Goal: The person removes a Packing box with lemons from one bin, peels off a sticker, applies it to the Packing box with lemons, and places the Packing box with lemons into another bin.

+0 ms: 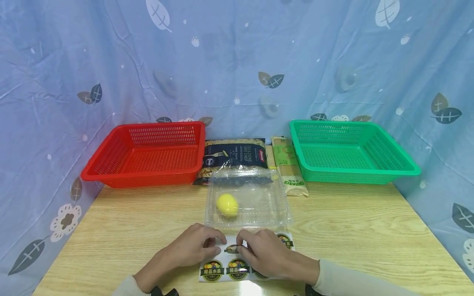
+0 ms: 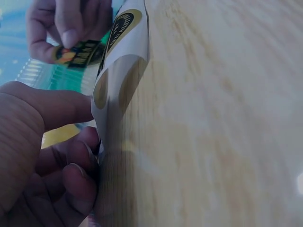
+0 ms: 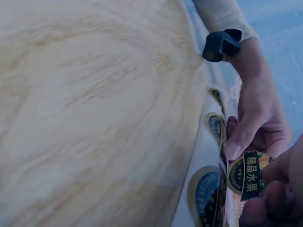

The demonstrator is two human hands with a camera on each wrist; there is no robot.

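Two hands work low in the frame. The right hand (image 1: 264,253) pinches one round sticker (image 3: 249,174), lifting it. The left hand (image 1: 192,246) presses the sticker sheet (image 1: 226,269) flat so it stays put. Just above sits a clear box (image 1: 248,201) holding a yellow ball (image 1: 227,204).

Both hands low, close together — left hand (image 1: 192,246) and right hand (image 1: 264,253), fingers curled, pinching.
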